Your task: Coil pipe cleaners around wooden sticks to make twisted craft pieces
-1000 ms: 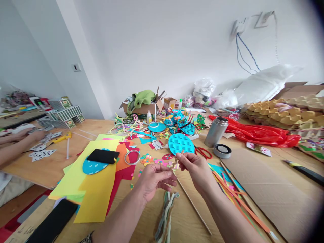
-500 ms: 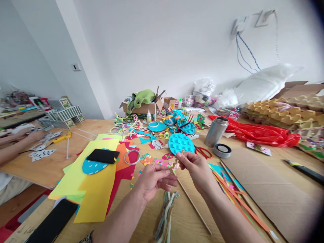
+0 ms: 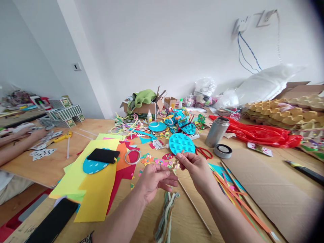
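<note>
Between my two hands runs a short, wavy tan strand [image 3: 175,164], like a piece of yarn or fuzzy cord. My right hand [image 3: 193,165] pinches its upper end between thumb and forefinger. Lower down, my left hand [image 3: 154,180] pinches it the same way, its other fingers loosely bent. Below my hands lies a bundle of grey, white and brown strands [image 3: 167,216] on the table. A thin wooden stick [image 3: 194,206] slants past it to the right. Just beyond my hands are a blue dimpled disc [image 3: 181,144] and small decorated paper fish [image 3: 162,162].
Scissors [image 3: 205,152], an uncapped steel flask [image 3: 217,132] and its lid [image 3: 222,151] stand right of the disc. Cardboard [image 3: 273,189] and a box cutter [image 3: 305,171] lie further right. Coloured paper [image 3: 96,199] covers the left side, where another person's hands [image 3: 36,135] handle playing cards.
Almost nothing differs. Both hands keep their hold on the strand, and the whole view has shifted very slightly.
</note>
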`<state>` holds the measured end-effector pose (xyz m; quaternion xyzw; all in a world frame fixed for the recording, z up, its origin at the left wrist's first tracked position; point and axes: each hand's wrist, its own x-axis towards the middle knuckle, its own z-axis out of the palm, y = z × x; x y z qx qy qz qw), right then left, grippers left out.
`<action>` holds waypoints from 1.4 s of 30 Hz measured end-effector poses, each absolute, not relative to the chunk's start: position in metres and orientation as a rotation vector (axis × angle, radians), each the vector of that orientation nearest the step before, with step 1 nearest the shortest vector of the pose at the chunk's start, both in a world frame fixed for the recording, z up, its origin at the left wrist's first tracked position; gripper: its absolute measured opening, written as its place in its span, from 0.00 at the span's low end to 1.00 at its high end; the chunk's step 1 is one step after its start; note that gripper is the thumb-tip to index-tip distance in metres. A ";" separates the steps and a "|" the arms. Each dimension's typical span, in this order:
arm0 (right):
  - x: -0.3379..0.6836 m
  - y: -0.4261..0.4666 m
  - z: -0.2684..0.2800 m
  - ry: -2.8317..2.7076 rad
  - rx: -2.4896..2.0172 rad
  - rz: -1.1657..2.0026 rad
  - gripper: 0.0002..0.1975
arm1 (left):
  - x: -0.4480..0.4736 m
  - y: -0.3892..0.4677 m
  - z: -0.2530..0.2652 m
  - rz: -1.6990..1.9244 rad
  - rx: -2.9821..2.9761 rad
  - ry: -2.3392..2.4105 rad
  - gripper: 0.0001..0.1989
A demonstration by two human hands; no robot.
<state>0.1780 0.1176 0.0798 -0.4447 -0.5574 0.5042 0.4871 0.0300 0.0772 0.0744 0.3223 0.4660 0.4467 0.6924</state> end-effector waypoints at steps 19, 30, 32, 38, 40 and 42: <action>0.181 0.119 0.084 -1.372 -1.070 1.239 0.19 | 0.026 0.079 0.070 0.991 0.710 0.965 0.13; 0.184 0.122 0.079 -1.719 -1.059 1.206 0.14 | 0.030 0.080 0.063 1.034 0.814 1.071 0.17; 0.182 0.120 0.080 -1.749 -1.089 1.139 0.13 | 0.030 0.081 0.061 1.043 0.830 1.081 0.17; 0.176 0.115 0.085 -1.844 -1.197 0.945 0.12 | 0.032 0.082 0.055 1.072 0.852 1.128 0.19; 0.178 0.116 0.085 -1.878 -1.217 0.936 0.12 | 0.033 0.082 0.055 1.065 0.857 1.138 0.21; 0.186 0.121 0.083 -1.923 -1.225 0.954 0.12 | 0.032 0.083 0.056 1.046 0.852 1.151 0.24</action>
